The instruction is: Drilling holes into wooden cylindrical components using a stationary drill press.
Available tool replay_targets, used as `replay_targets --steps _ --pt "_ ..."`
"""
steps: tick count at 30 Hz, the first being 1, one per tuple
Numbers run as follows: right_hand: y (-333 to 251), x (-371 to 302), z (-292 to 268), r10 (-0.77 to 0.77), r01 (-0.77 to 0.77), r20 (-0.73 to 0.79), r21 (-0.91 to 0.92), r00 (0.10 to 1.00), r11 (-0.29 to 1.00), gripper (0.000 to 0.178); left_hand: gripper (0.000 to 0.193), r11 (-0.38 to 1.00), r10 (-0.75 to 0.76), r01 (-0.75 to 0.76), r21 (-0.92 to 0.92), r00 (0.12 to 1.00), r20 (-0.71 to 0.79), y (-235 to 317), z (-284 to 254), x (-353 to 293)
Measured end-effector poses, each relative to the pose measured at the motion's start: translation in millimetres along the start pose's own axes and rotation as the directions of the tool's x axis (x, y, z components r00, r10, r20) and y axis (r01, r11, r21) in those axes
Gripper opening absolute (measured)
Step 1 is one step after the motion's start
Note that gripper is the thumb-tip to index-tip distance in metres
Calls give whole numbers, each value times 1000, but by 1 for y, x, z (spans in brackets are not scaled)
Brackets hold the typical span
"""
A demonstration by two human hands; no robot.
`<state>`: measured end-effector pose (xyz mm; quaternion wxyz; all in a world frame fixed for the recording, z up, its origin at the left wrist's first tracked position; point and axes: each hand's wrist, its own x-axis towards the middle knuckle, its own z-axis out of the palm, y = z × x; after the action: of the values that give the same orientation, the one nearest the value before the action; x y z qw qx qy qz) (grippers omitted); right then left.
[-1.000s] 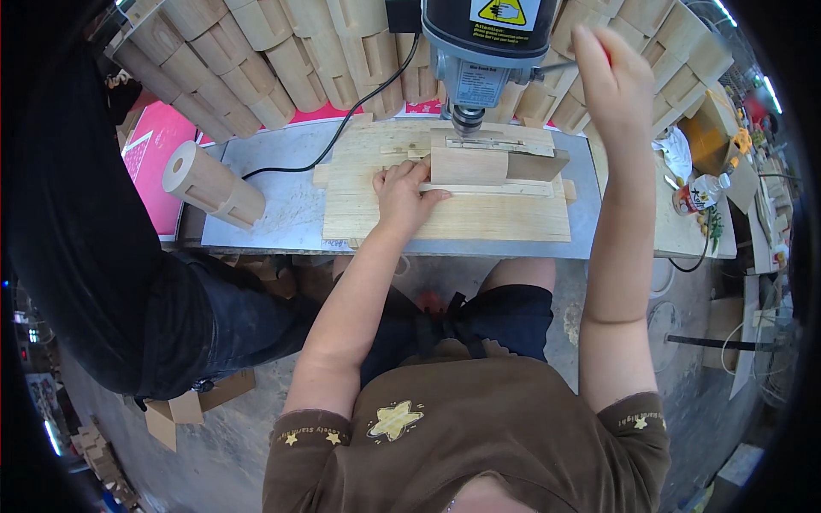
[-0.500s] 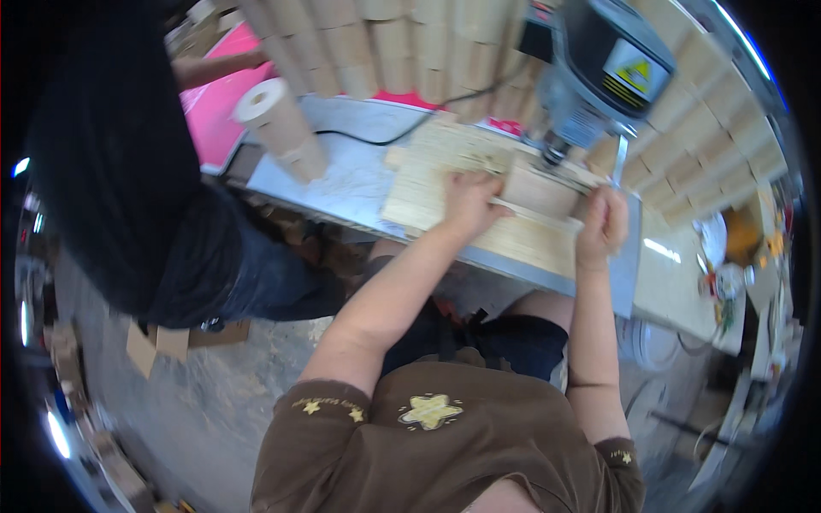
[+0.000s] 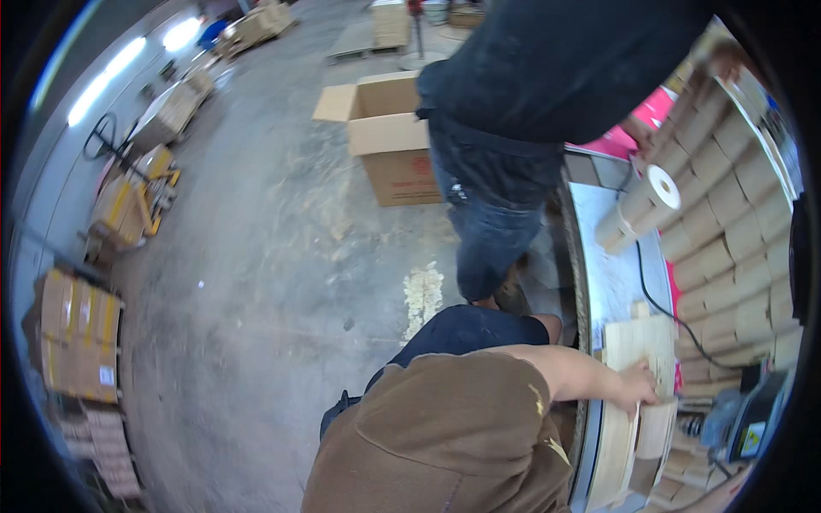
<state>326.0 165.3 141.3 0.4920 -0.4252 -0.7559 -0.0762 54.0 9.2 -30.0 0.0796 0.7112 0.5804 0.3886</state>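
Observation:
My left hand [image 3: 637, 389] rests over the wooden jig board [image 3: 634, 338] on the bench at the right, its fingers and thumb closed at the end of a small pale wooden block [image 3: 657, 430]. Beside the block stands the drill press [image 3: 748, 427], its chuck [image 3: 689, 425] pointing toward it. Only a skin-coloured strip, apparently part of my right arm, shows at the lower right rim. The fingers of my right hand cannot be made out.
A co-worker in dark clothes [image 3: 522, 85] stands at the bench's far end, near a wooden cylinder [image 3: 650, 201] and a black cable [image 3: 654, 299]. Stacked wooden pieces [image 3: 727, 248] line the bench's right side. An open cardboard box [image 3: 398, 162] sits on the floor; taped cartons [image 3: 81, 333] stand left.
The view has swung left, so the bench now lies at the right rim and the floor fills the middle. My left hand stays by the wooden block; my right hand has mostly left the picture.

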Motion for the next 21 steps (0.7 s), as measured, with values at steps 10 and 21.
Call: replay_targets --steps 10,21 --pt "-31 -31 76 10 -88 490 137 872 987 36 59 992 86 -92 -91 994 -67 -7 6 6" --pt "-57 -157 -27 153 -49 557 -197 816 979 49 42 980 37 -48 -195 998 -60 5 -14 0"
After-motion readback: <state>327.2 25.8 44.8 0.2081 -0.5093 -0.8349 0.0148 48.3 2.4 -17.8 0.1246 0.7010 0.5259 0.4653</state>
